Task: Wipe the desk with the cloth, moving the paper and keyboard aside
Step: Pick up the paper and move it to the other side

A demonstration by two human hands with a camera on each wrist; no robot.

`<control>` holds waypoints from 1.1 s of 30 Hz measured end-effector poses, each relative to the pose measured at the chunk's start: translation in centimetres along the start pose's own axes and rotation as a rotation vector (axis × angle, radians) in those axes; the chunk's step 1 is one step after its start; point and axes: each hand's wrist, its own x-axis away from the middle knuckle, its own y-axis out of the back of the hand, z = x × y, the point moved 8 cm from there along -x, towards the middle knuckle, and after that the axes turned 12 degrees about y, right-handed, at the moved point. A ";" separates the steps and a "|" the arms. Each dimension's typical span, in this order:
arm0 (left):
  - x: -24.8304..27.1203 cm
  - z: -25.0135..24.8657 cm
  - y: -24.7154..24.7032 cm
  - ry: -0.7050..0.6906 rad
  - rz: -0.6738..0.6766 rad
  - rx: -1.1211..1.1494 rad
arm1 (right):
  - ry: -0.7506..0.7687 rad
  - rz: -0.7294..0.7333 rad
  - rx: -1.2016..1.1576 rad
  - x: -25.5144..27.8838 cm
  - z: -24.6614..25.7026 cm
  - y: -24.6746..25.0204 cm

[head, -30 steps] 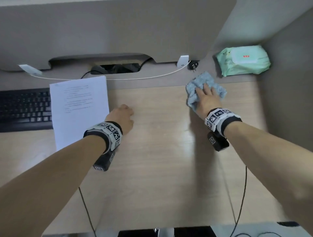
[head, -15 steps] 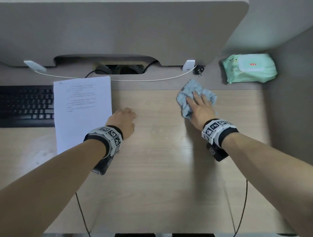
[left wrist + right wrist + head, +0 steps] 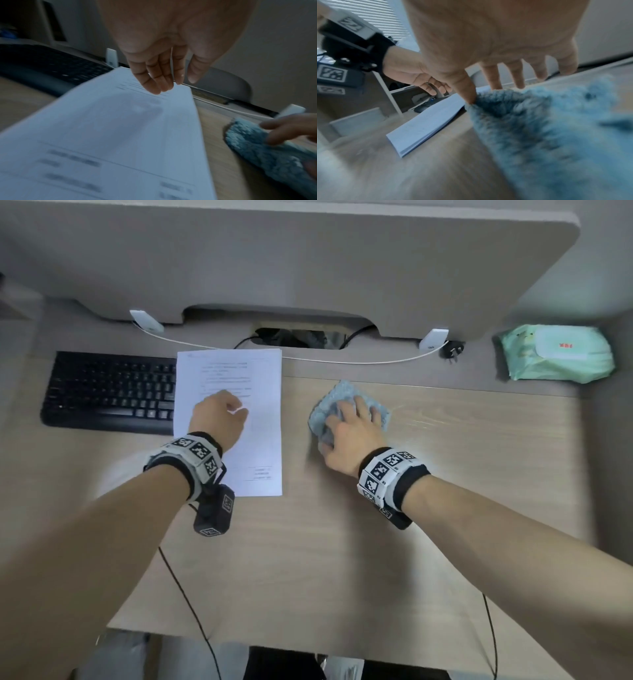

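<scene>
Right hand (image 3: 349, 436) is pressing the blue cloth (image 3: 346, 402) flat on the desk (image 3: 342, 559), fingers spread. Left hand (image 3: 217, 417) is hovering over the paper (image 3: 263, 446), fingers loosely extended, gripping nothing. Paper is overlapping the keyboard (image 3: 109, 392).

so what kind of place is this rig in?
Most likely an office desk or cubicle: a black keyboard and printed paper lie on a wood-look desk, with a grey partition panel behind and a cable cutout under it.

Can't read the paper (image 3: 228, 378), text way too blurry. Keyboard (image 3: 109, 392) right end tucked under it. Cloth (image 3: 556, 135) smeared, cut off at the frame edge. Left fingers (image 3: 154, 81) touching the sheet or hovering, can't tell.
</scene>
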 end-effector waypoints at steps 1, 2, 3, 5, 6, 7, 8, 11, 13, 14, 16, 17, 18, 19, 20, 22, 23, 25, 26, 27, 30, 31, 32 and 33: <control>-0.7 1.8 1.2 0.040 -0.032 -0.015 | 0.005 -0.036 -0.022 -0.3 1.1 0.5; -1.3 3.5 2.3 0.092 -0.055 -0.037 | 0.000 -0.047 -0.084 -0.6 2.1 0.8; -1.7 5.2 3.2 0.139 -0.074 -0.045 | -0.024 -0.045 -0.183 -1.0 2.9 0.6; -2.6 8.6 4.4 0.251 -0.048 -0.033 | -0.143 -0.008 -0.442 -2.0 4.3 -0.5; -2.9 10.0 4.7 0.312 -0.009 -0.013 | -0.224 0.007 -0.594 -2.4 4.8 -1.4; -3.3 11.1 4.6 0.353 0.029 0.008 | -0.306 0.017 -0.747 -2.6 5.2 -2.4; -3.6 12.1 4.2 0.385 0.069 0.026 | -0.377 0.022 -0.884 -2.6 5.4 -3.3; -4.7 14.0 3.0 0.399 0.176 0.090 | -0.490 0.022 -1.069 -3.2 6.5 -4.6; -4.2 14.0 2.3 0.421 0.241 0.188 | -0.517 0.013 -1.085 -3.6 6.8 -4.7; -3.9 13.8 2.0 0.431 0.267 0.213 | -0.521 0.003 -1.069 -3.7 6.7 -4.7; -3.6 13.3 1.7 0.421 0.295 0.225 | -0.514 -0.016 -0.982 -3.9 6.4 -4.1; -3.4 13.1 1.6 0.405 0.300 0.251 | -0.507 -0.022 -0.933 -3.9 6.3 -3.8; -3.1 12.8 1.5 0.399 0.310 0.288 | -0.499 -0.030 -0.902 -3.8 6.1 -3.4; -2.9 12.7 1.4 0.398 0.320 0.320 | -0.493 -0.037 -0.889 -3.6 5.8 -3.0; -2.7 12.6 1.2 0.401 0.336 0.341 | -0.486 -0.051 -0.884 -3.4 5.6 -2.4; -1.9 11.4 0.7 0.398 0.390 0.359 | -0.475 -0.091 -0.869 -2.2 4.5 -1.0; -1.5 10.7 0.6 0.389 0.411 0.356 | -0.468 -0.115 -0.857 -1.7 3.8 -0.2; -0.5 8.1 0.1 0.348 0.442 0.351 | -0.471 -0.181 -0.848 0.0 1.3 1.3; 0.1 6.6 -0.4 0.320 0.460 0.359 | -0.481 -0.210 -0.857 1.1 -0.1 2.0; 0.8 5.0 -0.9 0.287 0.487 0.367 | -0.495 -0.228 -0.867 2.2 -1.6 2.4; 3.6 -0.6 -4.4 0.219 0.567 0.360 | -0.543 -0.255 -0.856 6.8 -6.8 3.6; 4.6 -2.6 -5.7 0.207 0.577 0.349 | -0.568 -0.265 -0.843 8.6 -8.8 3.9; 5.4 -4.3 -6.8 0.198 0.574 0.339 | -0.594 -0.270 -0.824 10.2 -10.6 4.0; 6.4 -6.2 -8.3 0.177 0.574 0.317 | -0.642 -0.274 -0.800 12.3 -12.7 4.0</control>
